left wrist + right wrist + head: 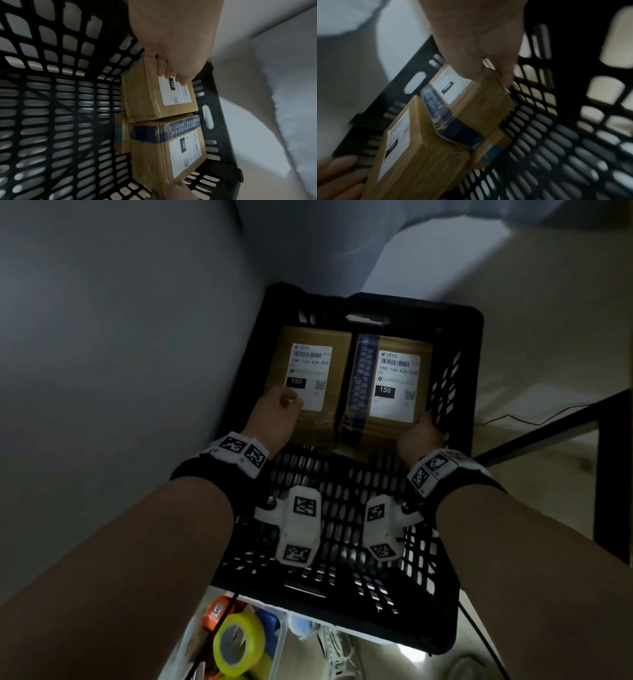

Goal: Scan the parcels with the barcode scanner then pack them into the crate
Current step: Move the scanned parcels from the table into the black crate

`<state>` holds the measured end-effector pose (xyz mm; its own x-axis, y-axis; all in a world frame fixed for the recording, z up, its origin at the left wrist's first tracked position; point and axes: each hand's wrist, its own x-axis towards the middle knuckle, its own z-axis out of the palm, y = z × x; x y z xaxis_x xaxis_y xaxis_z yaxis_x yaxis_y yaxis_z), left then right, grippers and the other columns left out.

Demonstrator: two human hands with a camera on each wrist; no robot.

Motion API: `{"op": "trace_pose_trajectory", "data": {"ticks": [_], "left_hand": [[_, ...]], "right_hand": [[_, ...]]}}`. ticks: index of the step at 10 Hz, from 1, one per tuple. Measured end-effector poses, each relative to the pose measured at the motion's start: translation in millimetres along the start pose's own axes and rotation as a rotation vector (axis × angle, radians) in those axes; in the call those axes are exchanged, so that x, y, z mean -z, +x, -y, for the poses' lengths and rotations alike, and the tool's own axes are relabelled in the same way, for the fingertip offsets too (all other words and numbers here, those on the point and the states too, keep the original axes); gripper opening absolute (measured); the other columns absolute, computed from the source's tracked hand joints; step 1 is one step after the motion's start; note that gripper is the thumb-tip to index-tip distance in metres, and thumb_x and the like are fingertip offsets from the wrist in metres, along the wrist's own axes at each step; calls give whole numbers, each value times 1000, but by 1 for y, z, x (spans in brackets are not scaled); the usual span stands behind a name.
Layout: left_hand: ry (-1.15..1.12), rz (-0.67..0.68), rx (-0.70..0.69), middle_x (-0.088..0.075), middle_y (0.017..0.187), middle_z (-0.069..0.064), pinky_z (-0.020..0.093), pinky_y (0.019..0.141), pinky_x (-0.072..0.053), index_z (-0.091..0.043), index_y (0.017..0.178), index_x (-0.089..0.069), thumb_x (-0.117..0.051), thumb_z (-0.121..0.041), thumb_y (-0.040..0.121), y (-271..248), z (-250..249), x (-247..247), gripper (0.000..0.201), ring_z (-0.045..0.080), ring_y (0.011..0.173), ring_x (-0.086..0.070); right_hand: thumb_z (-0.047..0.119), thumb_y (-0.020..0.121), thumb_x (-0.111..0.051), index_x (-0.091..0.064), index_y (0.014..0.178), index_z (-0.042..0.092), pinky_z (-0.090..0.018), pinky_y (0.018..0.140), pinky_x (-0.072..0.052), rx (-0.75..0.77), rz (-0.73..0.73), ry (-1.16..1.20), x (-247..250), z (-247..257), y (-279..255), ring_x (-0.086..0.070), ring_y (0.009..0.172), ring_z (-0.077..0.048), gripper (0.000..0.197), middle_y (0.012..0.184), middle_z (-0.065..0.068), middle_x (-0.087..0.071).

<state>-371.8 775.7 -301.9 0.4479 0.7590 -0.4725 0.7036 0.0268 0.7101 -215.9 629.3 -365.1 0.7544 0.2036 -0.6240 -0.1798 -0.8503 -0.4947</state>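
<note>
Both hands down inside the black crate [455,323], left hand [274,419] pinching the left parcel [310,378], right hand [423,436] gripping the taped right parcel [390,385], parcels touching, against the crate's far wall.

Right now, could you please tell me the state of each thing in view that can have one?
Crate: open-topped, holds the parcels at its far end.
Left parcel: in the crate, label up, left hand on its near edge.
Right parcel: in the crate, label up, beside the left one, right hand at its near corner.
Third parcel: lies beneath them.
Yellow tape: in a bin below.
</note>
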Motion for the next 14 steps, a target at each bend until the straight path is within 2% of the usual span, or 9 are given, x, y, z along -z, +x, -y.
{"op": "trace_pose_trajectory", "data": {"ticks": [2, 4, 6, 7, 9, 10, 11, 12, 14], "left_hand": [[-11, -14, -2, -53, 130, 11, 27, 92, -43, -7, 132, -48, -49, -23, 99, -9, -12, -4, 36, 17, 106, -51], [46, -50, -61, -54, 131, 10, 22, 85, -41, -7, 131, -49, -48, -23, 99, -34, -50, 12, 36, 19, 114, -52], [76, -119, -186, -56, 122, 7, 11, 52, -40, -7, 130, -52, -47, -21, 100, -87, -133, 21, 34, 12, 96, -47], [63, -118, -240, -56, 120, 4, 17, 69, -39, -8, 128, -53, -49, -22, 99, -129, -177, 16, 33, 12, 98, -48], [50, -7, -342, -55, 91, 1, 30, 75, -45, -8, 107, -59, -50, -19, 98, -233, -255, -20, 17, 18, 90, -51], [93, 57, -402, -55, 94, 13, 38, 87, -45, -5, 97, -57, -48, -15, 97, -284, -288, -46, 14, 23, 89, -53], [70, 89, -422, -61, 112, 11, 40, 99, -45, -9, 107, -61, -51, -19, 97, -327, -318, -76, 18, 26, 107, -57], [59, 130, -437, -61, 105, 8, 32, 91, -45, -7, 112, -63, -52, -19, 96, -361, -344, -109, 22, 21, 103, -57], [47, 233, -413, -64, 118, 11, 38, 100, -46, -13, 107, -62, -56, -20, 94, -395, -382, -173, 16, 26, 111, -60]], "right_hand": [[16, 94, -53, -13, 153, 8, -44, 108, -34, 127, 141, -270, 15, 25, -14, -36, 135, -41, 71, 150, -26, -29], [17, 96, -50, -43, 135, 4, -32, 87, -48, 297, 83, -342, 59, 67, -56, -54, 118, -30, 42, 131, -16, -54], [13, 97, -46, -62, 110, -1, -25, 78, -42, 539, 84, -225, 132, 94, -117, -59, 111, -29, 25, 114, -16, -64], [16, 96, -48, -66, 111, 3, -21, 76, -38, 610, 62, -133, 182, 89, -150, -59, 111, -26, 27, 117, -13, -66], [16, 91, -52, -68, 88, 7, -46, 84, -54, 649, -14, 91, 307, 43, -212, -67, 92, -37, 18, 90, -17, -71], [11, 89, -53, -62, 77, 19, -43, 84, -55, 634, -74, 118, 376, 10, -238, -67, 88, -32, 17, 85, -9, -69], [7, 91, -52, -57, 75, 22, -38, 85, -54, 599, -155, 152, 442, -25, -259, -67, 90, -28, 22, 86, -7, -67], [7, 91, -52, -63, 93, 15, -33, 84, -53, 540, -251, 150, 495, -67, -269, -66, 92, -24, 14, 96, -8, -70], [14, 93, -56, -63, 117, 10, -28, 79, -48, 316, -371, 69, 575, -151, -263, -62, 102, -25, 25, 112, -7, -66]]}}
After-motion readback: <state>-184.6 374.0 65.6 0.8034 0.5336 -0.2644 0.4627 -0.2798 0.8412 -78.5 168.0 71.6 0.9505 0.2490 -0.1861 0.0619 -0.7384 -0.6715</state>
